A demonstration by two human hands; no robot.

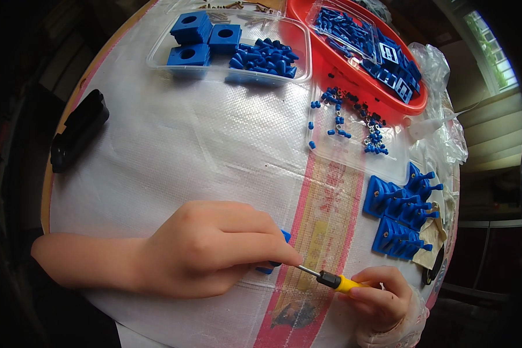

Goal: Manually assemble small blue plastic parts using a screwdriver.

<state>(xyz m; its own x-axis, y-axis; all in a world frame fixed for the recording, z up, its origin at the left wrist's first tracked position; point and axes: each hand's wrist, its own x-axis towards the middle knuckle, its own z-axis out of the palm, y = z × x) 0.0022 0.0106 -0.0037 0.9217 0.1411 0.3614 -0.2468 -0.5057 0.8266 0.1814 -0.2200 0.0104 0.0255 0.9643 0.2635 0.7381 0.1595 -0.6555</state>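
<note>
While right hand is gripping yellow-handled screwdriver, fingers wrapping handle, blue part is showing only in slivers beneath left hand, over near side of bench. Shaft is pointing at left fingertips; angled pressure could be causing slip, perhaps jabbing skin. Screwdriver tip is hiding; left fingers are curling, cannot tell whether holding part.

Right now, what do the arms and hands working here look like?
They are a person's. The left hand is ungloved, and its forearm is bare, with no sleeve, watch or marking visible. The right hand is ungloved too; a pale, crinkled sleeve, tinged pink, shows at its wrist.
</note>
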